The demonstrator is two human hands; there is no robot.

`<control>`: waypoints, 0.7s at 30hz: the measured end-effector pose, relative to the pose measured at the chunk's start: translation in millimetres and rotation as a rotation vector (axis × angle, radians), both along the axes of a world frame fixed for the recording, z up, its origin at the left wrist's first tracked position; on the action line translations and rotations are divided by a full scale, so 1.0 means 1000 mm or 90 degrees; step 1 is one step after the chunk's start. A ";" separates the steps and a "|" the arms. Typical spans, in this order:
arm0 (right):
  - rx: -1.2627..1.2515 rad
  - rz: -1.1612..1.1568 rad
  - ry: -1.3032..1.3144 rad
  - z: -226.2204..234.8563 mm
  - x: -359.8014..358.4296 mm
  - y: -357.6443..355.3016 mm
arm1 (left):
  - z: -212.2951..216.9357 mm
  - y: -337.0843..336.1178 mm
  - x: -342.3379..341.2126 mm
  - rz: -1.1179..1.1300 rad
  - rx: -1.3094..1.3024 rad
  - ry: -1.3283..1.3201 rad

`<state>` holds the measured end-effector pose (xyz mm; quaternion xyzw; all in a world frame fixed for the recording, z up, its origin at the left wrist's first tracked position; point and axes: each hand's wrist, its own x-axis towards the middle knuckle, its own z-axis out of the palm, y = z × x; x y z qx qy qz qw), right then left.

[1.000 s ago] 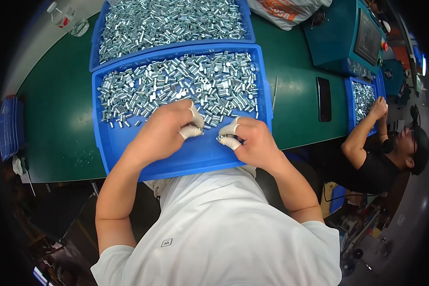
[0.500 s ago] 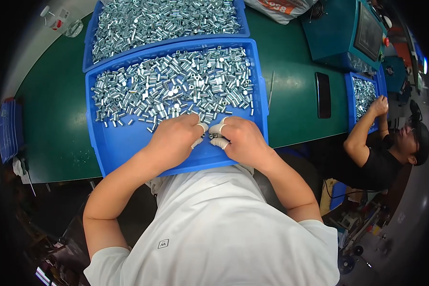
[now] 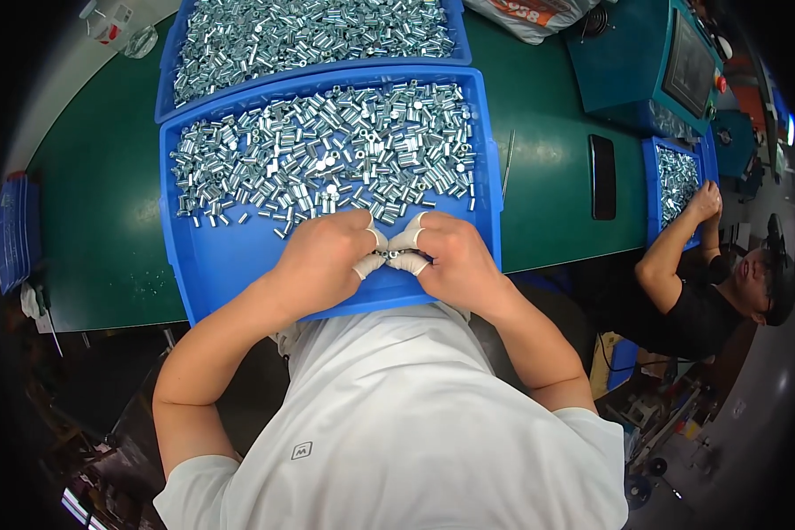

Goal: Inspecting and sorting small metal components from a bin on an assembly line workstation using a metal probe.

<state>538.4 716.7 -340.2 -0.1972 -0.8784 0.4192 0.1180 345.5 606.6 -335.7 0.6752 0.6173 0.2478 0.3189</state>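
The left hand (image 3: 322, 256) and right hand (image 3: 446, 256) had been brought together, fingertips pinched on small metal sleeves (image 3: 396, 256) drawn from the pile (image 3: 327, 159) beyond them in the blue tray (image 3: 221, 274).

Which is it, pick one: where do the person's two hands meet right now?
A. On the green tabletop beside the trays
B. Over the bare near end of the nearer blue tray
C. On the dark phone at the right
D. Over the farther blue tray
B: the left hand and right hand meet fingertip to fingertip over the bare blue floor of the nearer tray, just this side of the heap of small metal sleeves.
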 end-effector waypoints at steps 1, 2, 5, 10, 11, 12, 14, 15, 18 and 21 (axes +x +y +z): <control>-0.013 0.002 0.019 0.000 0.001 0.000 | 0.001 -0.001 0.000 0.000 -0.001 0.000; -0.026 0.002 0.037 0.000 0.001 0.000 | 0.003 -0.001 0.000 0.003 0.017 0.000; -0.078 -0.013 0.062 0.001 0.003 -0.003 | 0.003 -0.003 0.003 0.027 0.048 -0.028; -0.252 -0.068 -0.060 0.013 0.002 -0.007 | 0.006 -0.007 0.005 0.090 0.047 -0.120; -0.281 -0.081 -0.044 0.012 0.002 -0.008 | 0.007 -0.006 0.006 0.113 0.015 -0.191; -0.281 -0.078 -0.045 0.011 0.002 -0.008 | 0.008 -0.005 0.005 0.135 -0.016 -0.263; -0.366 -0.078 0.010 0.009 0.004 -0.008 | 0.007 -0.005 0.003 0.135 -0.012 -0.287; -0.366 -0.077 0.008 0.006 0.006 -0.008 | 0.006 -0.005 0.001 0.133 -0.009 -0.311; -0.508 -0.088 0.070 0.001 0.009 -0.011 | -0.001 -0.006 -0.002 0.140 -0.034 -0.403; -0.537 -0.080 0.071 0.003 0.008 -0.012 | -0.007 -0.007 -0.006 0.119 -0.037 -0.437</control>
